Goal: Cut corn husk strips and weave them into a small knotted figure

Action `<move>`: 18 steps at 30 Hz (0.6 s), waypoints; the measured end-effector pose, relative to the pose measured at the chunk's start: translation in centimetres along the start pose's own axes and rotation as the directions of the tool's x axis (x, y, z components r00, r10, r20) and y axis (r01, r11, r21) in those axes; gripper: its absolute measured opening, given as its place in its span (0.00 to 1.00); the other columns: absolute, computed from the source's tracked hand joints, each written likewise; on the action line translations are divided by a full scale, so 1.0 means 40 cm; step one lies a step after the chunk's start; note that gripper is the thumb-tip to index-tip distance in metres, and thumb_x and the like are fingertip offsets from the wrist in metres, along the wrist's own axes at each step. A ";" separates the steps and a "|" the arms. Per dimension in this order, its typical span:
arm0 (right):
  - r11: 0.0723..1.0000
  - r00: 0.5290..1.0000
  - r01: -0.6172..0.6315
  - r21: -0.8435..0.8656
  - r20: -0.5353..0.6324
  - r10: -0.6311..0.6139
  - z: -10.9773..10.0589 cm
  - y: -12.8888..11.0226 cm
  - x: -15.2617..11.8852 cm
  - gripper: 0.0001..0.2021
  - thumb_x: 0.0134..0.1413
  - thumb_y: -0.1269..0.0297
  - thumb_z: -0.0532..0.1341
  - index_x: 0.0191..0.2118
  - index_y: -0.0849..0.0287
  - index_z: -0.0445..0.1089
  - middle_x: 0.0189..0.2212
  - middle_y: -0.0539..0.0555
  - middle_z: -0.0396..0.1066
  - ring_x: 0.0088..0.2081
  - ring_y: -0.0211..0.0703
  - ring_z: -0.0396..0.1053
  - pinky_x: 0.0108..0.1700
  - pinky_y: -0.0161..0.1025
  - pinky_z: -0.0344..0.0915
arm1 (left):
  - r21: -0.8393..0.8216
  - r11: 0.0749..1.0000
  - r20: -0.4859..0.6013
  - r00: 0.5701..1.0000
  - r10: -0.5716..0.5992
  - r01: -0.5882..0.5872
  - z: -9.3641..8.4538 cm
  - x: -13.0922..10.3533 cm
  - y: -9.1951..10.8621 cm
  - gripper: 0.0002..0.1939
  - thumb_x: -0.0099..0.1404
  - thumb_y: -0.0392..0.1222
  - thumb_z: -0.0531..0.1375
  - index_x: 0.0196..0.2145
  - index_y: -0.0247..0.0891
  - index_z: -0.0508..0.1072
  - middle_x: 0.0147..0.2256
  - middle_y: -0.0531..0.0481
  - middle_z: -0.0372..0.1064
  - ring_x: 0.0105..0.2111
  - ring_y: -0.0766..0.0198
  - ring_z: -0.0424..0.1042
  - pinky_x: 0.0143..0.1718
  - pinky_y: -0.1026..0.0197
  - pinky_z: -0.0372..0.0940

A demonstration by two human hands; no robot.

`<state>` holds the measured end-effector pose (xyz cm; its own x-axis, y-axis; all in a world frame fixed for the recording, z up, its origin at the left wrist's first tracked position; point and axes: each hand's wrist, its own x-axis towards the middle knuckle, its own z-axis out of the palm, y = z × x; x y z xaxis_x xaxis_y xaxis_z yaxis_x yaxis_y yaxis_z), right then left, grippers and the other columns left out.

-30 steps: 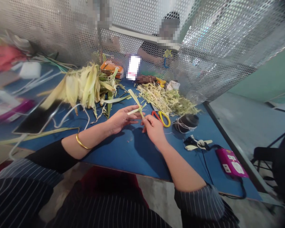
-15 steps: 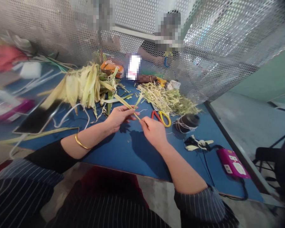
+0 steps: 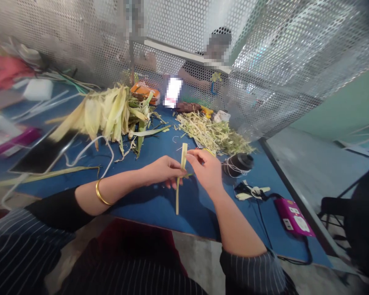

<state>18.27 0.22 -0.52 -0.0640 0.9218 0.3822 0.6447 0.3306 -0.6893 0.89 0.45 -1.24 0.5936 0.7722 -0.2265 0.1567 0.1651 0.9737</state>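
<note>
A narrow pale corn husk strip (image 3: 183,155) stands nearly upright between my hands, its lower end hanging toward the table's front edge. My left hand (image 3: 162,170) pinches it around its middle, where a short greenish piece sticks out to the right. At the upper part, the thumb and fingers of my right hand (image 3: 207,170) are closed against the strip's right edge. Beyond my right hand lie scissors, mostly hidden, with only a bit of yellow handle (image 3: 209,152) showing. A black spool of thread (image 3: 238,164) stands to the right of that hand.
Whole corn husks (image 3: 106,110) lie in a bunch at the back left, shredded husk (image 3: 213,133) at the back right. A white cable (image 3: 110,149) loops near a dark phone-like slab (image 3: 43,153). At right sits a magenta power strip (image 3: 293,217). A perforated screen (image 3: 184,24) borders the back.
The husk strip has turned from slanting to nearly upright, its lower end now hanging down. My hands have shifted slightly nearer me, and the right one now covers most of the scissors.
</note>
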 end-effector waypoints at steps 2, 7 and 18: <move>0.949 0.973 -0.188 0.252 0.176 0.146 0.002 0.001 0.009 0.15 0.50 0.51 0.62 0.36 0.57 0.75 0.29 0.51 0.72 0.29 0.40 0.65 0.34 0.38 0.60 | 0.014 0.999 0.059 0.998 -0.039 0.038 0.011 -0.002 -0.002 0.11 0.57 0.47 0.61 0.23 0.37 0.75 0.23 0.47 0.73 0.20 0.67 0.70 0.21 0.66 0.63; 0.833 0.940 -0.318 0.452 0.267 0.213 0.004 0.000 0.018 0.10 0.44 0.57 0.66 0.25 0.59 0.69 0.21 0.46 0.64 0.24 0.33 0.57 0.30 0.34 0.56 | 0.097 0.990 0.060 0.992 -0.111 0.105 0.019 0.007 -0.014 0.15 0.57 0.51 0.61 0.27 0.35 0.76 0.24 0.46 0.74 0.19 0.67 0.70 0.20 0.66 0.63; 0.913 0.928 0.351 -0.208 -0.056 -0.369 0.022 -0.012 -0.022 0.09 0.57 0.62 0.58 0.28 0.57 0.67 0.22 0.48 0.67 0.27 0.37 0.63 0.37 0.37 0.59 | 0.069 0.996 -0.231 0.972 -0.032 0.049 0.013 0.033 -0.041 0.17 0.60 0.48 0.56 0.22 0.34 0.73 0.22 0.47 0.71 0.14 0.71 0.63 0.13 0.68 0.54</move>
<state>17.36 -0.57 -1.04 -0.2545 0.7220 0.6433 0.7245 0.5830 -0.3677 1.83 0.87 -3.15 0.3895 0.8875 -0.2463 0.2400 0.1604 0.9574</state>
